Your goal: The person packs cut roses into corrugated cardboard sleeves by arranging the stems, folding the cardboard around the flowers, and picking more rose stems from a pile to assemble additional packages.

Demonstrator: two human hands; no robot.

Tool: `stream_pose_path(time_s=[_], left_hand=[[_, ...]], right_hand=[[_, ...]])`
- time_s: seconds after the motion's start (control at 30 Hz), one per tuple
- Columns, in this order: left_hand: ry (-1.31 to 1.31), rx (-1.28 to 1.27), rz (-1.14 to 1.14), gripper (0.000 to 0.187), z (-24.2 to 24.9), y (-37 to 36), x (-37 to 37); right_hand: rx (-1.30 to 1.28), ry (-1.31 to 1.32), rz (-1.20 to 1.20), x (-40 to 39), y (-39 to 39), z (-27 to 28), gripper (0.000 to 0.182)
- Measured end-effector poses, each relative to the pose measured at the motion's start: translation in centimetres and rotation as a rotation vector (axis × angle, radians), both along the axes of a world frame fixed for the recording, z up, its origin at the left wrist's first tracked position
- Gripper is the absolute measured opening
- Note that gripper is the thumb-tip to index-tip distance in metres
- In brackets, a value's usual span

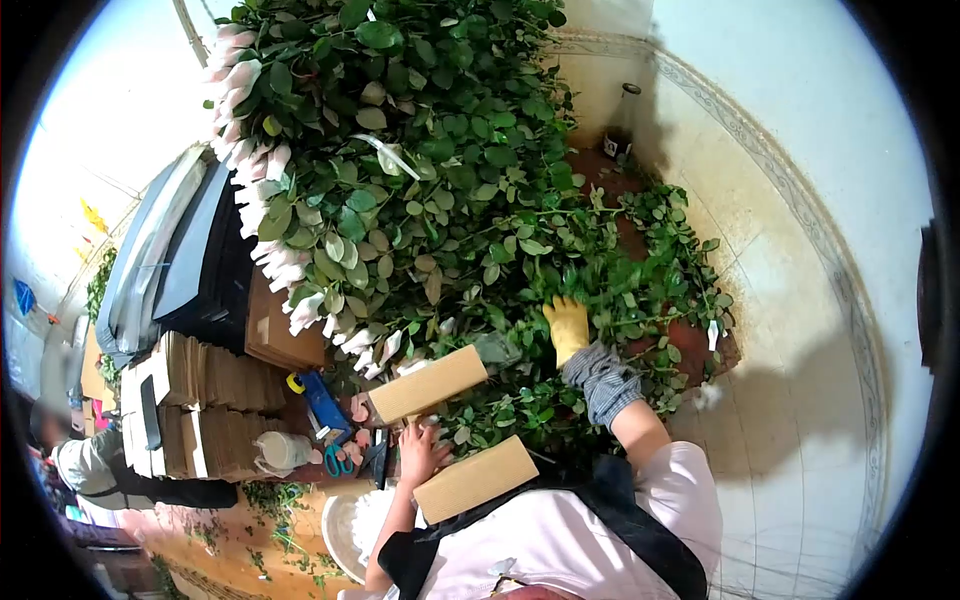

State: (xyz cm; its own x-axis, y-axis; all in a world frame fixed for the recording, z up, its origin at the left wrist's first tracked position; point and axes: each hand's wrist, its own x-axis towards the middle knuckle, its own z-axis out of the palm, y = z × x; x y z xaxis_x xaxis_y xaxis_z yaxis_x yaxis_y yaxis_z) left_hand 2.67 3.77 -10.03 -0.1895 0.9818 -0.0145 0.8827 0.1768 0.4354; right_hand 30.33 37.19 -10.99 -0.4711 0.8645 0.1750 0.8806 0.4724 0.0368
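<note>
My left hand (422, 455), bare, rests at the table's near edge with its fingers apart, between an upper cardboard piece (430, 384) and a lower cardboard piece (478, 478) near my chest. My right hand (568, 328), in a yellow glove with a grey cuff, reaches into green leafy stems (625, 290); its fingertips are partly lost among the leaves, so its grip is unclear. A large pile of leafy stems (430, 140) fills the upper middle, with pale wrapped flower heads (240, 100) along its left side.
Left of my left hand are teal scissors (338, 460), a blue tool (325, 405), a white mug (283, 450) and stacked folded cardboard (200, 410). A white tub (350, 530) stands below. A bottle (620, 130) is near the tiled wall (770, 300). Another person (95, 465) is at far left.
</note>
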Motion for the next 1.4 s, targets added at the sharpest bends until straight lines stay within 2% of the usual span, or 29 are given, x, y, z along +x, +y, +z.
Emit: stream_pose_path(time_s=[0.07, 0.1, 0.17, 0.2, 0.23, 0.33, 0.4, 0.43, 0.47, 0.5, 0.53, 0.57, 0.63, 0.67, 0.7, 0.73, 0.8, 0.9, 0.97, 1.07, 1.2, 1.23, 1.27, 1.3, 1.33, 1.37, 1.4], left_hand=[[-0.011, 0.004, 0.01, 0.051, 0.5, 0.3, 0.0], [0.0, 0.023, 0.017, 0.051, 0.5, 0.3, 0.2], [0.009, 0.039, 0.03, 0.051, 0.3, 0.1, 0.1], [0.008, 0.044, 0.013, 0.051, 0.1, 0.0, 0.1], [0.008, 0.055, -0.005, 0.051, 0.0, 0.3, 0.1], [0.06, 0.088, -0.016, 0.051, 0.0, 0.3, 0.1], [0.045, 0.056, -0.008, 0.052, -0.5, 0.1, -0.2], [0.04, 0.048, -0.013, 0.053, -0.3, 0.2, -0.2], [0.034, 0.042, -0.018, 0.053, -0.2, 0.3, -0.1], [0.039, 0.074, -0.009, 0.053, -0.1, 0.4, 0.0], [0.042, 0.077, 0.001, 0.053, -0.1, 0.4, 0.1], [0.041, 0.061, -0.004, 0.053, -0.1, 0.4, 0.0], [0.023, 0.035, -0.004, 0.051, -0.2, 0.4, 0.0], [0.026, 0.034, 0.001, 0.051, -0.2, 0.3, 0.0], [0.032, 0.028, 0.002, 0.052, -0.2, 0.4, 0.0], [0.037, 0.021, 0.0, 0.052, -0.2, 0.3, 0.0], [0.026, 0.044, -0.01, 0.054, -0.8, 0.1, -0.2], [0.003, 0.029, 0.008, 0.054, -0.9, 0.5, -0.2], [-0.004, 0.034, 0.013, 0.052, -0.3, 0.3, -0.1], [-0.006, 0.044, 0.01, 0.052, 0.1, 0.4, -0.1], [-0.005, 0.029, 0.014, 0.051, 0.2, 0.3, -0.1], [-0.004, 0.033, 0.02, 0.051, 0.0, 0.2, -0.1], [-0.009, 0.022, 0.009, 0.051, -0.6, 0.0, -0.2], [-0.015, 0.014, 0.004, 0.052, -1.0, 0.2, -0.4], [-0.021, 0.021, 0.022, 0.052, -1.1, 0.4, -0.3], [-0.001, 0.032, 0.024, 0.052, -0.9, 0.3, -0.2], [0.018, 0.037, 0.017, 0.052, -0.8, 0.1, -0.1]], right_hand=[[-0.035, -0.134, -0.018, -0.4, -0.9, -1.5, 0.041], [-0.169, -0.181, -0.016, -0.5, -0.3, -0.7, 0.045], [-0.466, -0.322, 0.011, -0.8, 0.7, 6.7, 0.053], [-0.582, -0.177, -0.037, -1.0, 3.2, 6.1, 0.053], [-0.574, -0.246, -0.026, -2.1, 4.2, 9.2, 0.05], [0.001, 0.023, 0.244, -5.7, 3.8, 20.2, 0.046], [-0.078, 0.27, 0.548, -9.1, 6.8, 25.2, 0.047], [0.081, 0.476, 0.769, -11.3, 8.1, 27.5, 0.049], [0.199, 0.528, 0.804, -13.9, 9.2, 30.6, 0.049], [0.232, 0.428, 0.601, -15.6, 8.6, 35.5, 0.051], [0.471, 0.428, 0.491, -17.9, 9.9, 38.1, 0.046], [0.726, 0.605, 0.537, -20.4, 13.1, 39.8, 0.041], [0.783, 0.589, 0.364, -23.8, 17.1, 43.9, 0.026], [0.811, 0.611, 0.296, -25.6, 20.1, 44.6, 0.021], [0.561, 0.461, 0.149, -27.2, 22.6, 44.8, 0.028], [0.275, 0.477, 0.158, -28.0, 24.1, 44.9, 0.039], [0.489, 0.499, 0.201, -29.3, 25.4, 41.7, 0.04], [0.568, 0.446, 0.214, -29.2, 25.1, 40.6, 0.051], [0.651, 0.408, 0.229, -27.7, 23.0, 40.7, 0.045], [0.463, 0.355, 0.166, -26.5, 20.5, 43.0, 0.021], [0.516, 0.679, 0.414, -26.1, 24.5, 41.3, 0.039], [0.365, 0.956, 0.448, -26.5, 25.8, 41.2, 0.046], [0.202, 1.278, 0.506, -24.7, 23.3, 42.4, 0.043], [0.379, 1.399, 0.485, -25.1, 27.4, 42.0, 0.041], [0.428, 1.373, 0.45, -23.2, 26.9, 43.0, 0.04], [0.341, 1.43, 0.421, -21.6, 27.3, 43.1, 0.041], [0.381, 1.367, 0.302, -20.1, 27.1, 43.2, 0.043]])
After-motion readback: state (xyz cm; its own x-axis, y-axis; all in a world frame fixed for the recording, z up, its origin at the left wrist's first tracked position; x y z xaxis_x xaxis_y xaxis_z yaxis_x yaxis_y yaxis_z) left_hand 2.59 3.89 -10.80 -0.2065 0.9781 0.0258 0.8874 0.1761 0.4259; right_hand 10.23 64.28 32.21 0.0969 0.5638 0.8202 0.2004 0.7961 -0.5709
